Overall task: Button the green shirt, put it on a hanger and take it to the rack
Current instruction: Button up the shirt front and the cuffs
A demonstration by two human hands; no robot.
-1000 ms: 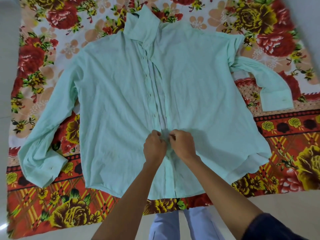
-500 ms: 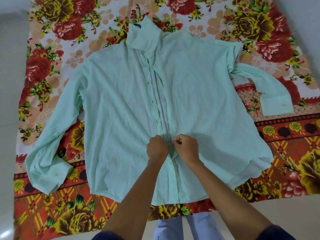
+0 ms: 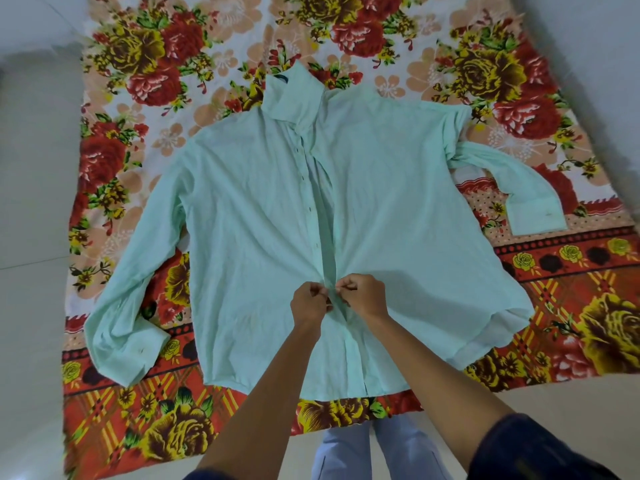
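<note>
- While the green shirt lies flat and face up on a floral blanket, both hands meet at its front placket, a little below the middle.
- Left hand is curled closed, fingertips pinching the placket edge that carries the buttons.
- Right hand is likewise curled closed, thumb and forefinger nipping the opposite edge; the two hands touch knuckle to knuckle over the seam.
- Above the hands the front gapes open up to the collar, a row of buttons showing along the left edge; below them the two edges lie together down to the hem.
- One sleeve trails down to the blanket's patterned border, its cuff well inside the blanket edge; the other sleeve bends outward, its cuff near the far side edge.
- Pale floor lies bare beside the blanket, and blanket shows uncovered beyond the collar.
- Hem sits just short of the blanket's near edge, where the person's legs stand.
</note>
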